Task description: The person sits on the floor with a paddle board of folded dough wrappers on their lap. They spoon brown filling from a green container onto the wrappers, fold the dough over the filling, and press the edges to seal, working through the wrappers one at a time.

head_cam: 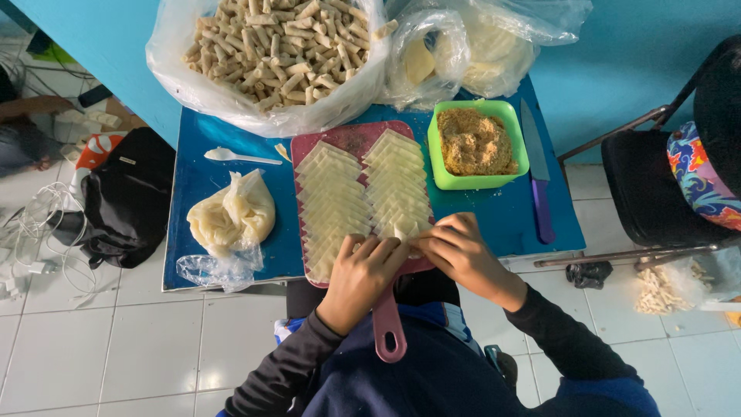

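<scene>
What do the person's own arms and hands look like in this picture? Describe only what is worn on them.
Both arms are covered by long, dark, close-fitting sleeves that end at the wrists. The left hand and the right hand are bare: no gloves show, and no ring, watch or bracelet can be made out. The sleeves look plain, with no visible markings. The garment on the body below is dark blue.

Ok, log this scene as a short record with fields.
left hand: on the wrapper being rolled
right hand: pinching the same wrapper
board: pink cutting board with two rows of overlapping pale wrappers
filling: green tub of brown crumbs
finished rolls: clear bag, far edge of table
knife: purple-handled, right of tub
</scene>
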Demonstrator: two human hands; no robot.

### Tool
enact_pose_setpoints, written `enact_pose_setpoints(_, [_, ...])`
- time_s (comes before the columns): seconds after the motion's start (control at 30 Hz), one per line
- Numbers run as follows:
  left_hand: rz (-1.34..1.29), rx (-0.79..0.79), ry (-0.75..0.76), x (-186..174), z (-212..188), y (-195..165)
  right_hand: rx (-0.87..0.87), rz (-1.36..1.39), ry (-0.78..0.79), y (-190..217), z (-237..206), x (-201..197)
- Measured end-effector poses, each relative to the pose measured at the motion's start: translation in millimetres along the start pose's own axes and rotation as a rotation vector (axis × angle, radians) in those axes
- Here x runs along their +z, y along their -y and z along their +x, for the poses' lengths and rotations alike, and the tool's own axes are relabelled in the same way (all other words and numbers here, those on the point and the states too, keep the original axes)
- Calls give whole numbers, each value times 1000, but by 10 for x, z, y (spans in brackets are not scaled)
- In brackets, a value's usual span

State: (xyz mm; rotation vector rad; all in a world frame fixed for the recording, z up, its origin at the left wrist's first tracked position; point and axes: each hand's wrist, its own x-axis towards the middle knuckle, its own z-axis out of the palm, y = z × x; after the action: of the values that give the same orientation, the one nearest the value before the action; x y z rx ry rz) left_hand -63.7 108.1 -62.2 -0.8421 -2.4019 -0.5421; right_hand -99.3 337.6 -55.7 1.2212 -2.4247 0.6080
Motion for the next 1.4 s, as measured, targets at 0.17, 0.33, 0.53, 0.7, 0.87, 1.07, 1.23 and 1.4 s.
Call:
enact_pose_setpoints(0.17, [-122, -105, -7, 59, 25, 5, -40, 78, 52, -6, 55, -76])
enact_pose_setpoints(0.33, [-160, -205, 3, 89, 92, -5, 62, 152, 84, -25, 130, -56])
enact_pose_setpoints(0.53, [-233, -222, -52, 46, 101, -25, 209, 314, 155, -143, 212, -70])
enact_pose_setpoints(0.7, [-182, -293, -22, 66, 137, -40, 316, 359, 183, -101, 288, -93])
enact_pose_setpoints(0.87, [-144, -285, -34, 90, 152, -40, 160, 64, 49, 14, 280, -47])
enact_pose_setpoints(1.07, [-138, -170, -19, 131, 58, 7, -39, -63, 33, -19, 142, -47])
enact_pose_setpoints(1.23, [-110, -95, -48, 175, 24, 19, -49, -8, 75, -89, 92, -35])
enact_pose_setpoints(1.4, [-11, -72, -51, 169, 33, 9, -18, 29, 79, -133, 142, -25])
